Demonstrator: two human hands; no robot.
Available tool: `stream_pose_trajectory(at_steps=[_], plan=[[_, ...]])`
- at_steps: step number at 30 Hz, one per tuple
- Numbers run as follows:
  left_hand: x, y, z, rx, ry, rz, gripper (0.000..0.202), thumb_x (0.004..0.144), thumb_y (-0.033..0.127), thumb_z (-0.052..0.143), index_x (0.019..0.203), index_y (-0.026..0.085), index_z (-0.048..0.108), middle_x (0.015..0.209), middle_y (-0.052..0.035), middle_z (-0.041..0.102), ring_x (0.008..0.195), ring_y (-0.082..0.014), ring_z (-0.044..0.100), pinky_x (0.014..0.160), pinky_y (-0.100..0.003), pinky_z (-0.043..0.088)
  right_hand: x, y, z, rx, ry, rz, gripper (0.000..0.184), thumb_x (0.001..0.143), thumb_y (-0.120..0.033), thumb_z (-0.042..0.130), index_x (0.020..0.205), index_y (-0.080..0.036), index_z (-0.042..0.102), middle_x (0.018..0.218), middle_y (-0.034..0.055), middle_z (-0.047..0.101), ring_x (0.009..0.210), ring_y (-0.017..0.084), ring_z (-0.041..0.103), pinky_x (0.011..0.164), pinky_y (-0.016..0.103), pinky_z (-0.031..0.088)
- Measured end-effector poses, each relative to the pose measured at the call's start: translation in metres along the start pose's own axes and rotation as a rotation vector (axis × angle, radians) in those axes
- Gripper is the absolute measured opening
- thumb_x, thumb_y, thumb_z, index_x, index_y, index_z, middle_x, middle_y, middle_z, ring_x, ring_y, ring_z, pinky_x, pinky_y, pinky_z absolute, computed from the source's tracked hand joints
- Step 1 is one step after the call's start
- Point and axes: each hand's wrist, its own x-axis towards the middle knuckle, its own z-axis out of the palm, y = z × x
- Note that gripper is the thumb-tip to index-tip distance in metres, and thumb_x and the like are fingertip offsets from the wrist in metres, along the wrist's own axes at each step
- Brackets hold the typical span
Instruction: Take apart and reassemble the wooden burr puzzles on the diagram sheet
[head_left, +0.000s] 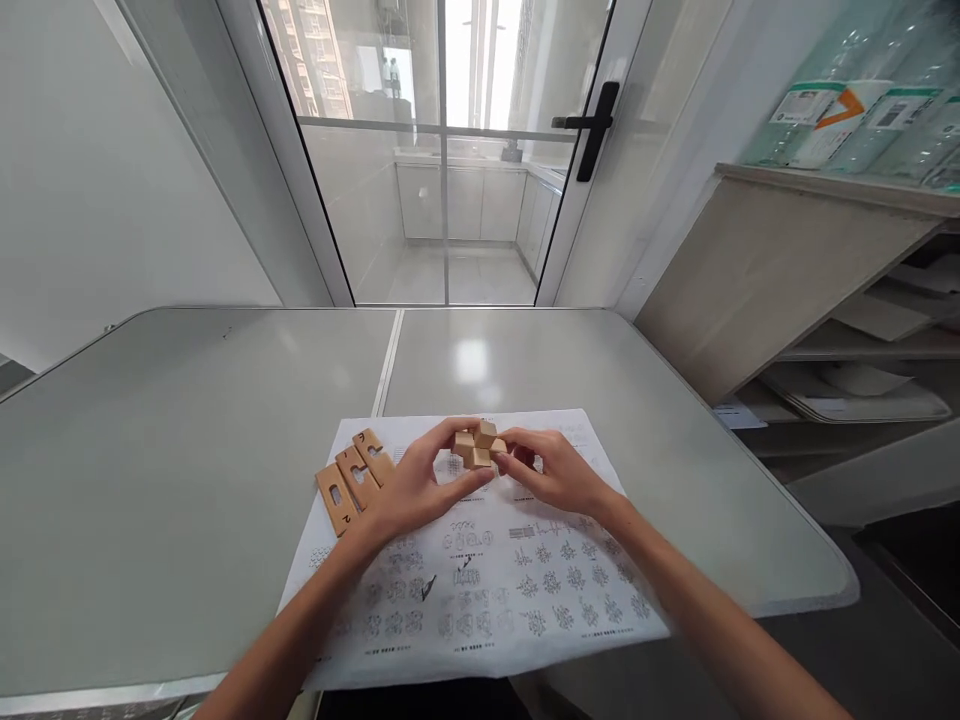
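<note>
A small wooden burr puzzle (474, 452) of interlocking blocks is held between my two hands, above a printed diagram sheet (480, 560). My left hand (427, 485) grips it from the left, with the thumb along its lower side and the fingers at its upper side. From the right, my right hand (551, 468) pinches a block end that sticks out. How the inner pieces join is hidden. Left of my left hand, flat wooden pieces with slots and black marks (358, 478) lie side by side on the sheet.
The sheet lies on a pale grey table (187, 480) with a seam across it. Behind stands a glass door (480, 210) with a black handle (598, 130). At the right, a shelf unit (795, 270) carries large plastic bottles (862, 110) on top and papers lower down.
</note>
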Motion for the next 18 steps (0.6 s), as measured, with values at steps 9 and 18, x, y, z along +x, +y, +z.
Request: stream_pose_trajectory(at_steps=[9, 18], plan=[[0.001, -0.024, 0.015, 0.136, 0.083, 0.096, 0.066, 0.091, 0.043, 0.080, 0.147, 0.029, 0.048, 0.139, -0.0080, 0.068, 0.124, -0.0270, 0.068, 0.108, -0.043, 0.055, -0.006, 0.022, 0.002, -0.188, 0.002, -0.031, 0.016, 0.106, -0.031, 0.060, 0.114, -0.026, 0.073, 0.092, 0.0020, 0.073, 0.064, 0.014, 0.057, 0.063, 0.028, 0.044], [-0.002, -0.025, 0.021, 0.256, 0.210, 0.129, 0.071, 0.085, 0.047, 0.083, 0.144, 0.027, 0.050, 0.126, -0.0074, 0.075, 0.112, -0.0267, 0.074, 0.102, -0.044, 0.058, -0.007, 0.025, 0.011, -0.310, 0.075, -0.126, 0.013, 0.104, -0.031, 0.062, 0.103, -0.026, 0.073, 0.086, 0.0024, 0.068, 0.062, 0.015, 0.052, 0.062, 0.028, 0.038]])
